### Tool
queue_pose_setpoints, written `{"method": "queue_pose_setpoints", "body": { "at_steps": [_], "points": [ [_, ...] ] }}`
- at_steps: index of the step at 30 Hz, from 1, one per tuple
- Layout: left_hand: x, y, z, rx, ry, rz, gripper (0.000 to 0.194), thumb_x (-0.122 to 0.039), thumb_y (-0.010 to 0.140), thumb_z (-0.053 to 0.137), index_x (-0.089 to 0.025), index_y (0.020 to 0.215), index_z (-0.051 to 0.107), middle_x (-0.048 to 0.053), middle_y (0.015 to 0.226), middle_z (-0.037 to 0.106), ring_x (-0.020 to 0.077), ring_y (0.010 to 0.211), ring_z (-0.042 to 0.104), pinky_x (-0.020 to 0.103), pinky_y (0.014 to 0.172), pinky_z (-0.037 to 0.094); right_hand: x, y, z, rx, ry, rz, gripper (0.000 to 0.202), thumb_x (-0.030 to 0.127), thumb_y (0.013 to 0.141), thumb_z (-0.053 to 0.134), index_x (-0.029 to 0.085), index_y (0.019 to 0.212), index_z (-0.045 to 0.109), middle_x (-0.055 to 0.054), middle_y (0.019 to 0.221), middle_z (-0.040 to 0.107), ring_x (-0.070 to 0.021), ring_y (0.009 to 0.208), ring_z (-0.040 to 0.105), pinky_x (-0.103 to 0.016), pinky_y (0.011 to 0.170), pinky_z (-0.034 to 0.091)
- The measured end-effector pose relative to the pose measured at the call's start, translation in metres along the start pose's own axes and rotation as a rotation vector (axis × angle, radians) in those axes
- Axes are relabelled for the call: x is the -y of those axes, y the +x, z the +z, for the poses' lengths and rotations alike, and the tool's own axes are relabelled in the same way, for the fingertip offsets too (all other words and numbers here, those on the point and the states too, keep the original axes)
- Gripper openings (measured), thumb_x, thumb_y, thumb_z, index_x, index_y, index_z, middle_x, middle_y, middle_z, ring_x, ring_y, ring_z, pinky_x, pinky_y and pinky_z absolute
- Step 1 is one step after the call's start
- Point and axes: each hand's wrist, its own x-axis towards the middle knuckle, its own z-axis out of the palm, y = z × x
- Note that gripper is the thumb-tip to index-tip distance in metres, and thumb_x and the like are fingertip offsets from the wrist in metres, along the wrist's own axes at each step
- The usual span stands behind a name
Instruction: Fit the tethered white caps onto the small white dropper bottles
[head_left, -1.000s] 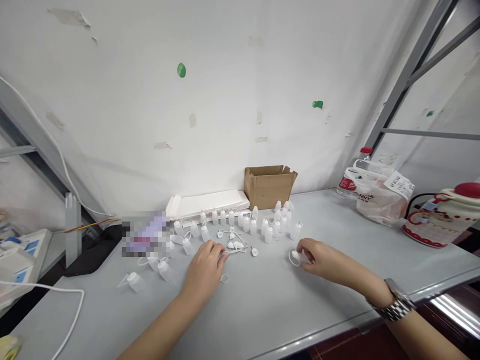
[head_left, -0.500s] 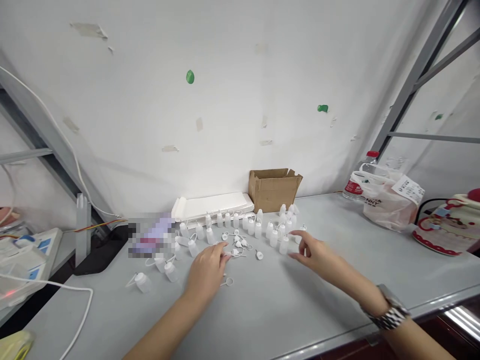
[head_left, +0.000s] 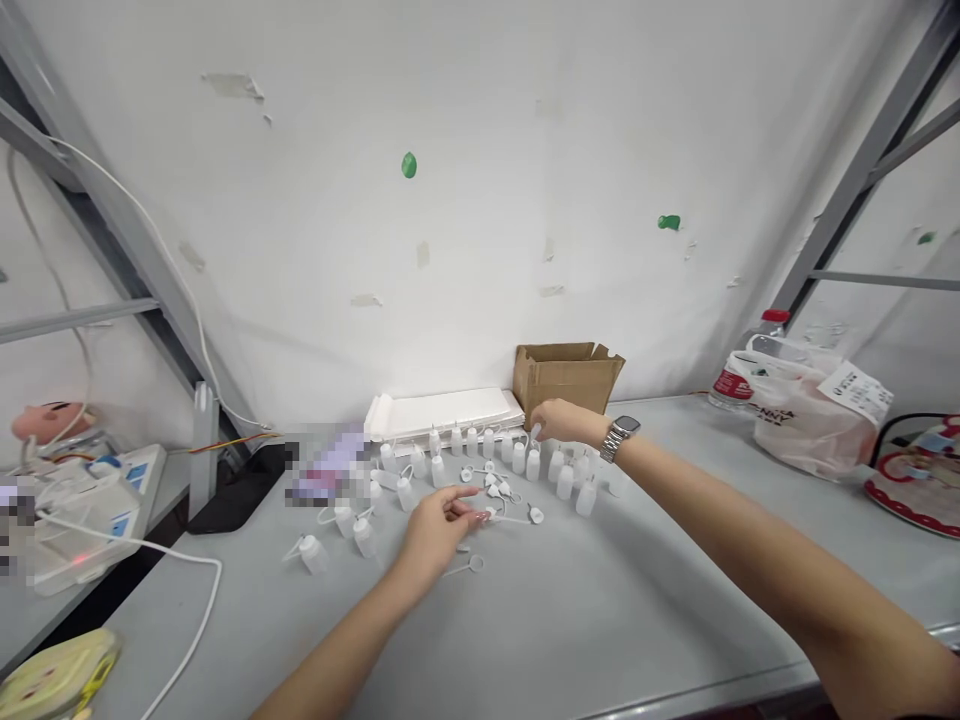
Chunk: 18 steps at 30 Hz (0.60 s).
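left hand (head_left: pixel 435 528) beside a small white plastic cap (head_left: pixel 491 514), right hand (head_left: pixel 568 422) at a short, translucent white plastic bottle (head_left: pixel 535 432)

a person's two bare arms extend over a smooth grey desk (head_left: pixel 525 620) set against a white wall. the left hand is the nearer one to the cap, which lies on the desk just to the right of the thumb tip and looks to be touching it. a thin white strap runs rightward from the cap, so its long line points away from the fingers. the left thumb and forefinger are parted, with a gap between them.

the right hand, with a silver-banded watch (head_left: pixel 618 438) on its wrist, is farther out, near the front of an open brown cardboard box (head_left: pixel 574 380). its fingers bend down over the bottle, which sits at their tips, on the left side of the hand. the bottle looks nearly upright, though most of it is covered. whether the fingers are closed on it, i cannot tell.

between the two hands lies a loose cluster of white caps (head_left: pixel 493 486); more upright white bottles (head_left: pixel 586 497) stand nearer the viewer than the right hand.
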Motion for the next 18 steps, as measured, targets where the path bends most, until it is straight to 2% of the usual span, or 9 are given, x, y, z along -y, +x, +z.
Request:
{"method": "queue_pose_setpoints", "body": {
  "at_steps": [2,4,8,10,12,13,15,16,18],
  "points": [
    [-0.002,0.001,-0.002,0.070,-0.188,-0.090,0.027,-0.022,0.060,0.072,-0.013,0.086,0.069,0.004,0.064,0.071,0.0209,0.069,0.067,0.029,0.069,0.048,-0.001,0.002,0.002,0.044,0.005,0.020,0.019,0.032,0.087,0.055,0.014,0.090,0.061,-0.003,0.090,0.063,-0.0144,0.078,0.060,-0.033,0.072,0.049],
    [-0.002,0.001,-0.003,0.103,-0.312,-0.156,0.025,-0.024,0.061,0.074,-0.013,0.083,0.070,0.007,0.072,0.073,0.0206,0.074,0.068,0.028,0.070,0.047,-0.002,-0.002,0.000,0.032,0.021,0.040,0.019,0.032,0.086,0.055,0.013,0.086,0.061,-0.002,0.085,0.064,-0.0137,0.074,0.060,-0.031,0.069,0.049],
    [0.000,0.000,-0.006,0.077,-0.510,-0.257,0.015,-0.022,0.069,0.071,-0.012,0.080,0.070,0.011,0.081,0.073,0.0192,0.081,0.068,0.026,0.074,0.048,0.001,-0.023,-0.016,-0.149,0.094,0.039,0.019,0.031,0.082,0.056,0.013,0.077,0.062,-0.007,0.080,0.065,-0.0195,0.076,0.061,-0.029,0.064,0.044],
    [0.000,0.000,-0.006,0.051,-0.591,-0.289,0.010,-0.019,0.073,0.068,-0.012,0.080,0.068,0.012,0.085,0.073,0.0186,0.082,0.068,0.025,0.075,0.049,0.008,-0.040,-0.025,-0.236,0.160,0.015,0.024,0.035,0.085,0.049,0.014,0.086,0.061,-0.008,0.083,0.065,-0.0201,0.077,0.061,-0.028,0.062,0.043],
    [0.000,0.000,-0.007,0.037,-0.645,-0.303,0.006,-0.017,0.076,0.065,-0.012,0.079,0.066,0.013,0.092,0.072,0.0185,0.084,0.068,0.025,0.074,0.050,0.019,-0.059,-0.026,-0.265,0.290,-0.047,0.032,0.042,0.089,0.039,0.017,0.098,0.056,-0.005,0.080,0.065,-0.0162,0.072,0.062,-0.025,0.060,0.045],
    [0.000,0.001,-0.007,0.037,-0.661,-0.303,0.005,-0.017,0.077,0.063,-0.012,0.079,0.065,0.013,0.095,0.072,0.0187,0.084,0.068,0.025,0.074,0.051,0.025,-0.069,-0.024,-0.260,0.518,-0.129,0.032,0.043,0.088,0.041,0.016,0.097,0.054,-0.005,0.077,0.065,-0.0157,0.068,0.063,-0.026,0.060,0.045],
    [0.000,0.001,-0.008,0.038,-0.674,-0.292,0.006,-0.017,0.079,0.061,-0.012,0.080,0.063,0.013,0.097,0.071,0.0190,0.084,0.068,0.026,0.073,0.052,0.038,-0.084,-0.012,-0.146,0.830,-0.278,0.029,0.044,0.084,0.048,0.016,0.093,0.053,-0.005,0.078,0.066,-0.0144,0.064,0.063,-0.027,0.061,0.046],
    [-0.001,0.001,-0.007,0.036,-0.671,-0.283,0.006,-0.018,0.080,0.060,-0.012,0.080,0.063,0.014,0.098,0.071,0.0191,0.084,0.069,0.026,0.073,0.052,0.044,-0.090,-0.004,-0.073,0.870,-0.313,0.027,0.042,0.083,0.050,0.016,0.091,0.053,-0.004,0.073,0.065,-0.0139,0.061,0.062,-0.026,0.058,0.046],
    [-0.001,0.001,-0.007,0.020,-0.655,-0.264,0.007,-0.018,0.080,0.060,-0.012,0.082,0.063,0.013,0.097,0.071,0.0192,0.083,0.069,0.026,0.073,0.052,0.056,-0.098,0.013,0.047,0.748,-0.361,0.019,0.035,0.081,0.054,0.017,0.086,0.055,-0.001,0.067,0.062,-0.0130,0.061,0.059,-0.024,0.057,0.043]
  ]
}}
